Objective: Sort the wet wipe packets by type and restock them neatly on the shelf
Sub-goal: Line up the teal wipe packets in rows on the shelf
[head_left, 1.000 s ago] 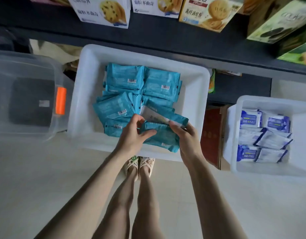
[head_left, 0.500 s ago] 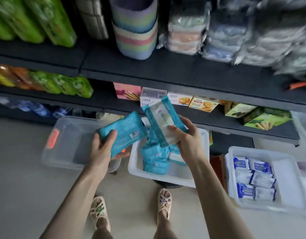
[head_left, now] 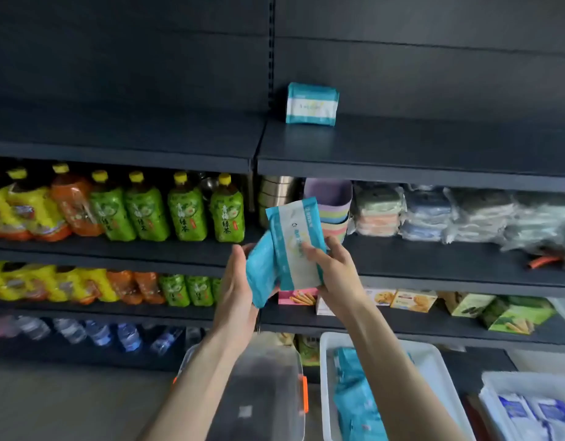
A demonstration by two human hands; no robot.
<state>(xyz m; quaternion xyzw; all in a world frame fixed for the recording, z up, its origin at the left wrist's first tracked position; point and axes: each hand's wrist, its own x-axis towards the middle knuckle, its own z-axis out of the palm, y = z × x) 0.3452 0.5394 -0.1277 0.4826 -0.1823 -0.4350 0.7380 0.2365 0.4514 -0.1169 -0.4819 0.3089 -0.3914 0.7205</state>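
Here, left grip [head_left: 240, 281] holds the left packet [head_left: 258, 278], right grip [head_left: 333, 270] the right packet [head_left: 294, 243].

Only 2 long, slender bare forearms and their hands show of the person. The left forearm [head_left: 195, 370] and the right forearm [head_left: 399, 354] are uncovered along all of their visible length and narrow toward the wrists. The left hand [head_left: 238, 281] and the right hand [head_left: 337, 272] are bare too, with slim fingers. Blur hides finer detail such as nails.
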